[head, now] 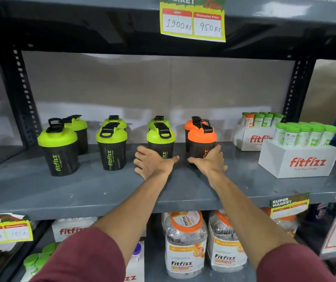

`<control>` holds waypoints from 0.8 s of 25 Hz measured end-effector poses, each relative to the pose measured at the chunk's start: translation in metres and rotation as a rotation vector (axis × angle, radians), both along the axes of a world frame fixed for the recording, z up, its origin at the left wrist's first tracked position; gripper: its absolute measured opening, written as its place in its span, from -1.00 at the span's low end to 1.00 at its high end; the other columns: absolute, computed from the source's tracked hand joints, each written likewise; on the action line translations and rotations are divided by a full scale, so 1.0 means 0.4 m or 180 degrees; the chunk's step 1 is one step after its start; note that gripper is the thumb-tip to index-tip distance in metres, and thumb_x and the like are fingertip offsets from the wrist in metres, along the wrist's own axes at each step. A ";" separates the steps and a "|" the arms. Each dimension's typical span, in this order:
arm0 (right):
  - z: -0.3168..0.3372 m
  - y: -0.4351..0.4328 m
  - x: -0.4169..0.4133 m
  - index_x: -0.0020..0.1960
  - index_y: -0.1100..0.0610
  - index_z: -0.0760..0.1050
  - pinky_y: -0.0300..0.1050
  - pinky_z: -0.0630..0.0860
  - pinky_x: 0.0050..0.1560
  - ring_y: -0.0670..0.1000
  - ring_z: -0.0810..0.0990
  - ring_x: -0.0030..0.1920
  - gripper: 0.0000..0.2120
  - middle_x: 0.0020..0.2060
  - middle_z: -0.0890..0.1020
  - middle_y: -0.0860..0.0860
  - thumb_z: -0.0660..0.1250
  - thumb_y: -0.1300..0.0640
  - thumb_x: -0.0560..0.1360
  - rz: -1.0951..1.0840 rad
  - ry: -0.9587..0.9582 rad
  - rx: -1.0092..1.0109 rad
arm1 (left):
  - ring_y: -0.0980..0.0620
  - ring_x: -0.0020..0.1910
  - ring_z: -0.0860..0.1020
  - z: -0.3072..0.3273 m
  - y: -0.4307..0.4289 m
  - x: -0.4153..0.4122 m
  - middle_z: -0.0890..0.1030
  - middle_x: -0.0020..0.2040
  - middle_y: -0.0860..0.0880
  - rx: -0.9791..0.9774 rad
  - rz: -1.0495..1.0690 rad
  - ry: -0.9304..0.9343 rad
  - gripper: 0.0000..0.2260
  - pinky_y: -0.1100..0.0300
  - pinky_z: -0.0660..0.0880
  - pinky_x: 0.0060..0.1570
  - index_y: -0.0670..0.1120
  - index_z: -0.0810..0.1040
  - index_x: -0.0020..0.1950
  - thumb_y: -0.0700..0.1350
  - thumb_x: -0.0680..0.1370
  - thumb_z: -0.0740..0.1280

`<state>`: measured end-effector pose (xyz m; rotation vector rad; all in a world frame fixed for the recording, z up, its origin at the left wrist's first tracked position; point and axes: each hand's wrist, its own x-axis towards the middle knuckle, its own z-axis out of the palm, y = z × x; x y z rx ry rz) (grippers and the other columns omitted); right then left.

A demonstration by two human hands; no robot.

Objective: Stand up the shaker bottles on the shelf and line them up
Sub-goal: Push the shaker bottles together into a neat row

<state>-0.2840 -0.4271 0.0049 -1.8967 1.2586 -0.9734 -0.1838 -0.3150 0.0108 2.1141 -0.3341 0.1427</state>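
Maroon sleeves [85,257] lowest in view, my left hand [152,162] lays spread fingers [140,151] on the upright green-lidded black plastic shaker bottle [161,139] while my right hand [210,162] curls round the orange-lidded shaker bottle [201,139], seemingly squaring both along the grey metal shelf [81,190].

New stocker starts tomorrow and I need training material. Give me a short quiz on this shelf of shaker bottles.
1. True or false: one shaker bottle on the grey metal shelf lies on its side.
2. How many black plastic shaker bottles with green lids stand there?
3. The right hand holds: A) the front black shaker bottle with an orange lid; B) a green-lidded bottle; C) nothing.
Key: 1 false; 2 six; 3 A.
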 end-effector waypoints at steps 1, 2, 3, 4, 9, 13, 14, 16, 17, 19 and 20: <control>0.000 0.003 0.003 0.44 0.15 0.19 0.26 0.29 0.37 0.25 0.43 0.40 0.00 0.35 0.46 0.16 0.64 -0.14 0.21 -0.0016 0.0075 -0.0098 | -0.23 0.40 0.33 -0.003 -0.003 0.004 0.38 0.39 -0.16 0.0018 -0.0018 0.0008 -0.04 -0.14 0.29 0.32 -0.15 0.20 0.36 0.24 0.22 0.65; -0.002 0.005 0.003 0.45 0.15 0.19 0.28 0.30 0.37 0.26 0.43 0.40 0.01 0.36 0.46 0.17 0.64 -0.18 0.22 -0.0026 0.0095 -0.0195 | -0.24 0.41 0.31 -0.007 -0.004 0.010 0.39 0.40 -0.16 0.0009 -0.0049 0.0014 -0.08 -0.15 0.27 0.33 -0.15 0.21 0.37 0.19 0.26 0.64; -0.004 0.008 0.002 0.44 0.15 0.19 0.30 0.31 0.37 0.27 0.43 0.40 0.03 0.36 0.46 0.17 0.63 -0.23 0.21 -0.0028 0.0097 -0.0287 | -0.24 0.42 0.31 -0.011 -0.002 0.013 0.39 0.41 -0.16 -0.0028 -0.0088 0.0011 -0.12 -0.15 0.26 0.33 -0.15 0.23 0.37 0.16 0.28 0.64; -0.005 0.010 0.001 0.43 0.15 0.18 0.31 0.31 0.37 0.28 0.44 0.39 0.05 0.35 0.46 0.18 0.62 -0.29 0.19 -0.0016 0.0102 -0.0374 | -0.24 0.42 0.31 -0.012 0.000 0.016 0.40 0.41 -0.15 -0.0077 -0.0124 -0.0013 -0.16 -0.15 0.26 0.33 -0.15 0.25 0.37 0.13 0.30 0.63; -0.007 0.022 0.003 0.43 0.16 0.16 0.37 0.32 0.38 0.30 0.45 0.39 0.12 0.35 0.46 0.19 0.56 -0.41 0.16 0.0073 0.0246 -0.0553 | -0.23 0.43 0.29 -0.013 0.014 0.021 0.43 0.40 -0.14 -0.0200 -0.0183 -0.0058 -0.27 -0.16 0.28 0.34 -0.16 0.31 0.37 0.05 0.36 0.59; -0.009 0.024 -0.005 0.43 0.17 0.17 0.31 0.29 0.38 0.28 0.43 0.41 0.10 0.36 0.46 0.20 0.58 -0.38 0.17 0.0044 0.0384 -0.0545 | -0.22 0.41 0.31 -0.010 0.017 0.017 0.44 0.40 -0.14 -0.0132 -0.0214 -0.0052 -0.26 -0.13 0.29 0.32 -0.16 0.32 0.38 0.06 0.36 0.60; -0.006 0.029 -0.009 0.43 0.17 0.18 0.29 0.27 0.38 0.28 0.41 0.42 0.11 0.37 0.46 0.19 0.59 -0.38 0.15 -0.0008 0.0432 -0.0530 | -0.21 0.42 0.31 -0.009 0.021 0.013 0.42 0.41 -0.15 -0.0099 -0.0186 -0.0053 -0.22 -0.13 0.30 0.32 -0.17 0.30 0.40 0.06 0.35 0.61; -0.002 0.045 -0.021 0.44 0.15 0.16 0.29 0.25 0.38 0.27 0.35 0.45 0.18 0.40 0.42 0.19 0.61 -0.40 0.09 -0.0168 0.0425 -0.0452 | -0.20 0.42 0.30 -0.006 0.032 -0.001 0.35 0.43 -0.16 -0.0111 -0.0150 -0.0063 -0.09 -0.11 0.32 0.33 -0.19 0.24 0.44 0.08 0.29 0.66; 0.001 0.056 -0.028 0.45 0.13 0.15 0.29 0.24 0.37 0.27 0.32 0.45 0.20 0.41 0.39 0.19 0.61 -0.41 0.06 -0.0245 0.0311 -0.0397 | -0.20 0.41 0.30 -0.007 0.040 -0.009 0.32 0.43 -0.17 -0.0171 -0.0162 -0.0084 -0.03 -0.10 0.34 0.33 -0.19 0.21 0.47 0.09 0.26 0.67; 0.006 0.080 -0.040 0.42 0.10 0.16 0.28 0.28 0.33 0.26 0.30 0.43 0.20 0.40 0.35 0.19 0.63 -0.40 0.03 -0.0329 -0.0022 -0.0427 | -0.20 0.36 0.30 -0.012 0.062 -0.023 0.29 0.38 -0.17 -0.0399 -0.0208 -0.0182 0.02 -0.08 0.36 0.29 -0.18 0.20 0.48 0.09 0.23 0.69; 0.008 0.097 -0.041 0.40 0.11 0.18 0.27 0.31 0.29 0.25 0.32 0.40 0.16 0.37 0.35 0.19 0.63 -0.39 0.04 -0.0320 -0.0183 -0.0576 | -0.20 0.32 0.30 -0.017 0.081 -0.023 0.28 0.35 -0.16 -0.0589 -0.0215 -0.0262 -0.01 -0.06 0.36 0.25 -0.16 0.21 0.47 0.06 0.23 0.69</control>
